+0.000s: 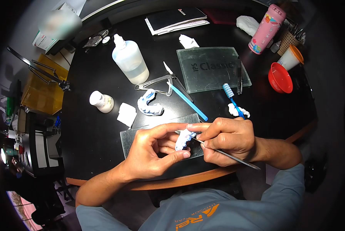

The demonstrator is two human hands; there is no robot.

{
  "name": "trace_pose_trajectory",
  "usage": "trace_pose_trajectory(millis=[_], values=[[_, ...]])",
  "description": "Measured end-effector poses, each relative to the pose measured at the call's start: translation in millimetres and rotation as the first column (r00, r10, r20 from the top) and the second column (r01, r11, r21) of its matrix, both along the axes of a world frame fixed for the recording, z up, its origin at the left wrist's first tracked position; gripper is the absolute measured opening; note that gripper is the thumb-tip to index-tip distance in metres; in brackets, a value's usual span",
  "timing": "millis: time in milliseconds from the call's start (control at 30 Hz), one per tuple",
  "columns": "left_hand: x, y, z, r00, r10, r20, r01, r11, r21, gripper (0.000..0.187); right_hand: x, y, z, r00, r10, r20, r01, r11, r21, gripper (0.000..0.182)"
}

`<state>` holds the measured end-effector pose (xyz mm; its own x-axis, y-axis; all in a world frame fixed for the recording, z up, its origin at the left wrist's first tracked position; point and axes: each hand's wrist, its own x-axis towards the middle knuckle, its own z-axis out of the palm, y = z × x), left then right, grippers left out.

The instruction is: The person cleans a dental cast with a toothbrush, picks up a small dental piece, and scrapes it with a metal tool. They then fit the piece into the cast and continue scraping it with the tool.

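Note:
My left hand [151, 148] is closed around a small white and blue dental model piece [184, 140], with thumb and fingers on either side of it. Pinched in my right hand [228, 140] is a thin metal tool [234, 157]; its working end meets the model piece and its flat end points down to the right. Both hands are over a dark slab [129, 143] near the table's front edge, the index fingertips close together. A horseshoe-shaped white and blue dental model [150, 103] lies beyond my left hand, beside a folded white tissue [126, 114].
Beyond the hands lie a blue stick [190, 102], a metal caliper [156, 85], a toothbrush [234, 101] and a glass plate [207, 73]. A squeeze bottle [130, 61] and small jar [102, 102] stand left; a red bowl [281, 78] and pink bottle [267, 29] are right.

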<state>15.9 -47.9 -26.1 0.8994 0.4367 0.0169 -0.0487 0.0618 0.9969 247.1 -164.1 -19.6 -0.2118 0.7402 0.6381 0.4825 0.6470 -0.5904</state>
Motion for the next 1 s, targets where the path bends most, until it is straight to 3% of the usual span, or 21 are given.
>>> trace_pose_trajectory(millis=[100,400,1000], values=[[0,0,-1,1.000,0.006,0.003,-0.006,0.998,0.060,0.054,0,0,0,1.000,-0.012,0.012,0.012,1.000,0.009,0.009],[2,-8,-1,1.000,0.030,0.006,-0.030,0.998,-0.048,0.056,0,-1,1,1.000,-0.011,-0.009,0.011,1.000,0.001,0.010],[3,-12,-5,0.997,0.036,0.065,-0.031,0.997,-0.071,0.057,-1,-2,6,1.000,-0.007,-0.027,0.008,0.999,0.048,0.013]])
